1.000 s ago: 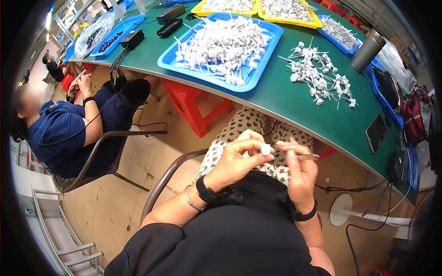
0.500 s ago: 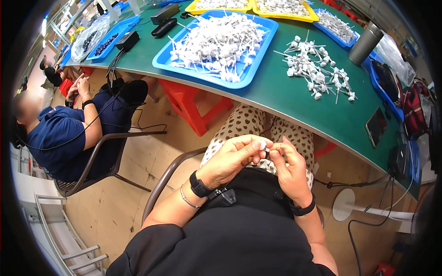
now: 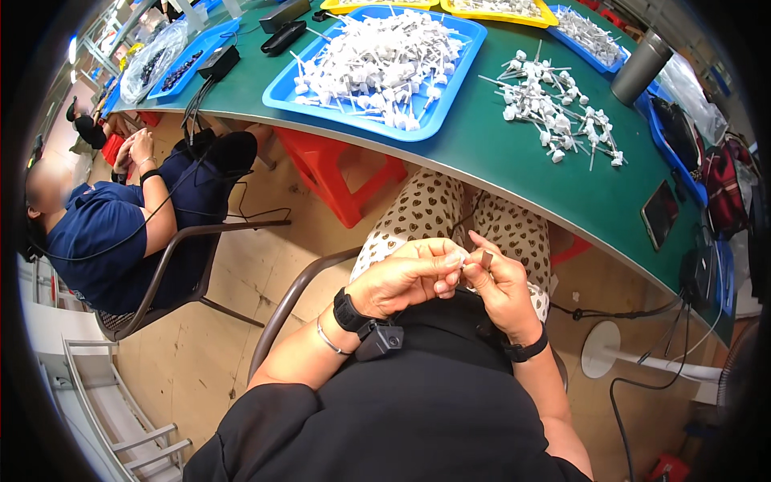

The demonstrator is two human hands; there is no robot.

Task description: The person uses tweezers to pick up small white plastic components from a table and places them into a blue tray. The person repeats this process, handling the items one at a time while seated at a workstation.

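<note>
Grip of left hand (image 3: pixel 407 277) closed around small white piece (image 3: pixel 463 257), right hand (image 3: pixel 507 293) around brown strip (image 3: pixel 487 259).

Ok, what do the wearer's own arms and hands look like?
Both hands, left and right, are ungloved. The left wrist wears a black strap with a small boxy black device, plus a thin silvery bracelet. A black band circles the right wrist. The sleeves are short and black.
</note>
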